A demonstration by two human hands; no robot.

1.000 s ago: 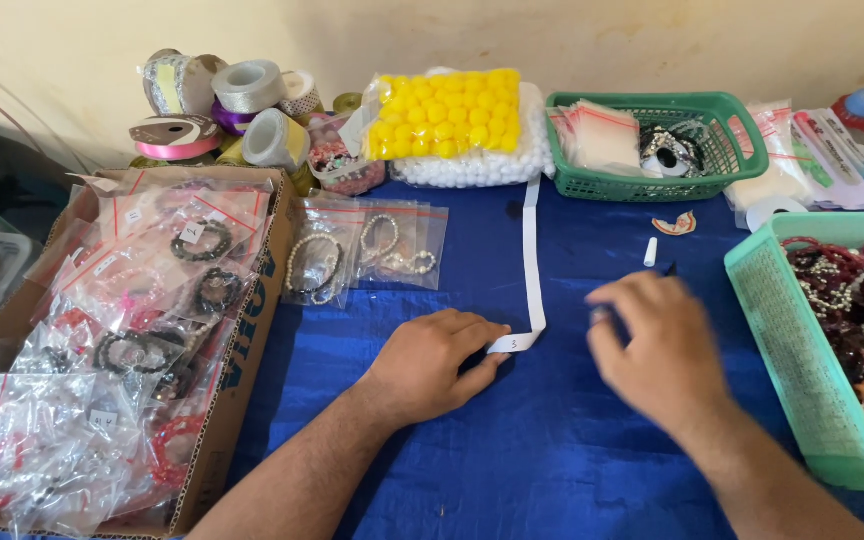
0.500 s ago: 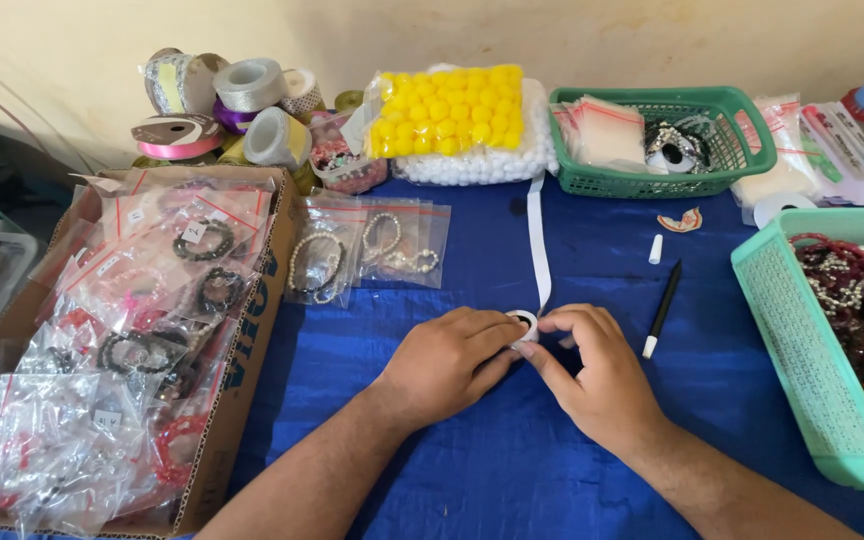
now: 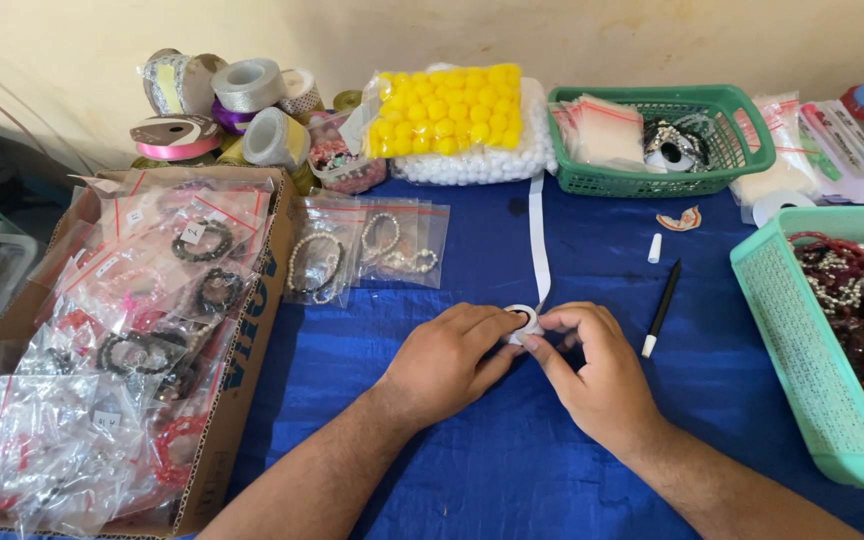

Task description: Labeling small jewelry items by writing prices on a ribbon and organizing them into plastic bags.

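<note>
Pinching white ribbon loop | left hand closed | right hand closed

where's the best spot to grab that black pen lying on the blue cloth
Grip the black pen at mid-barrel, from above. It lies flat on the blue cloth, slanted with its white tip toward the person, so fingers can close across the thin barrel. It is nearest the right hand, with clear cloth on both sides.
</note>
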